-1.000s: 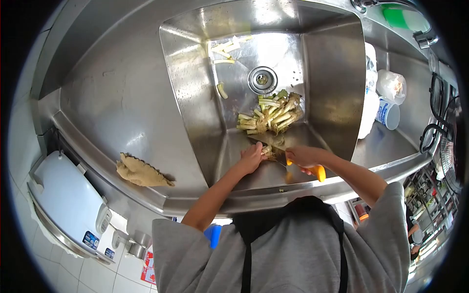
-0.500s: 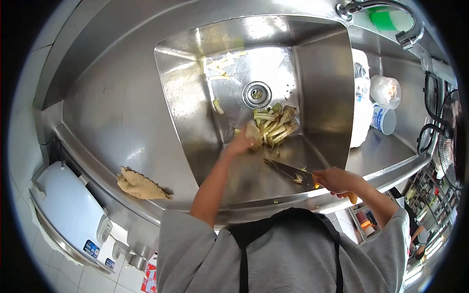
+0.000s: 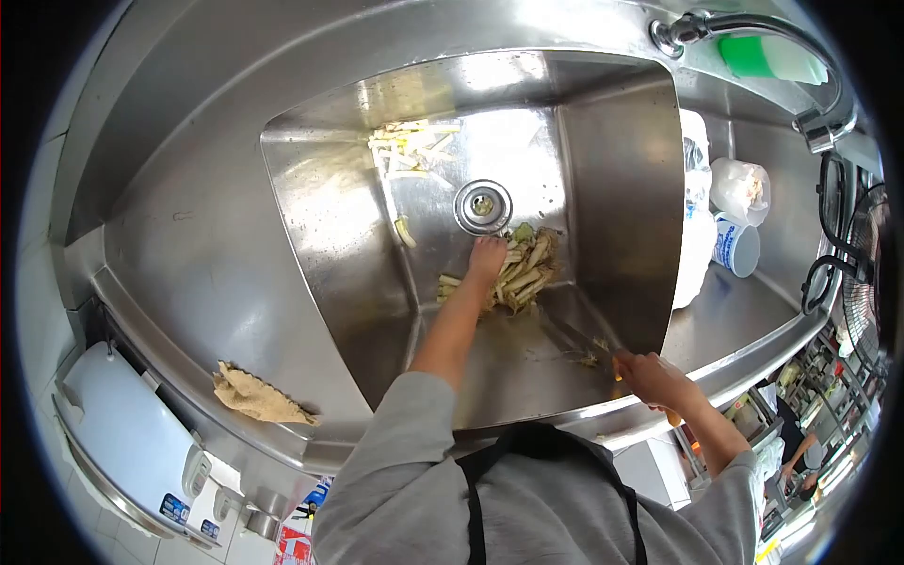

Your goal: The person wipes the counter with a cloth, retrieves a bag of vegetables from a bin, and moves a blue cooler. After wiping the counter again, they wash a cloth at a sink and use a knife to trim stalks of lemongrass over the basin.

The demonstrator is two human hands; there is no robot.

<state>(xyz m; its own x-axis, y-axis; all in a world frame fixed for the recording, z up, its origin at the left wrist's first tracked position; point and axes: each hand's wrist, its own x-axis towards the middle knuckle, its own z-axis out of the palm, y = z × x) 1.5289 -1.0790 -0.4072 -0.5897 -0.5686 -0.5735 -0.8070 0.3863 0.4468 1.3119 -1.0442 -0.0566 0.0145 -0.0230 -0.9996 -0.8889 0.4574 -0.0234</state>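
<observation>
In the sink basin [image 3: 621,179] a heap of pale vegetable stalks with brownish, stringy roots [image 3: 523,273] lies below the drain. My left hand [image 3: 488,256] is at the heap's left side, its fingers curled down; their tips and whatever they grip are hidden. My right hand [image 3: 654,381] is wrapped around the orange handle of a knife. The knife's dark blade [image 3: 573,337] points left over the near part of the basin, with root scraps [image 3: 593,356] by it. Trimmed pale stalk pieces [image 3: 410,146] lie in the far left corner; a single piece [image 3: 405,232] is nearer.
A tan cloth [image 3: 259,395] rests on the left ledge. Right of the basin stand a white plastic bag [image 3: 695,245], a white tub [image 3: 739,247] and a clear bag [image 3: 739,188]. A faucet [image 3: 753,28] and a green bottle [image 3: 767,58] are at the far right.
My left hand has moved from the near left of the heap up toward the drain side. More pale pieces show in the far left corner. The knife stays in my right hand.
</observation>
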